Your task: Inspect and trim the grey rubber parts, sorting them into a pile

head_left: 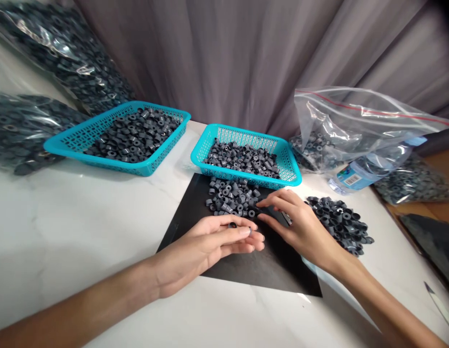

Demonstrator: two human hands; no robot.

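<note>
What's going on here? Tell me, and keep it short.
A person is working bare-handed over a black sheet on a white table. The right hand reaches to the edge of a pile of small grey pieces; whether it grips one is unclear. The left hand is cupped beside it, a small dark ring showing at its fingers. Two blue baskets of similar pieces stand behind, and a darker heap lies to the right.
</note>
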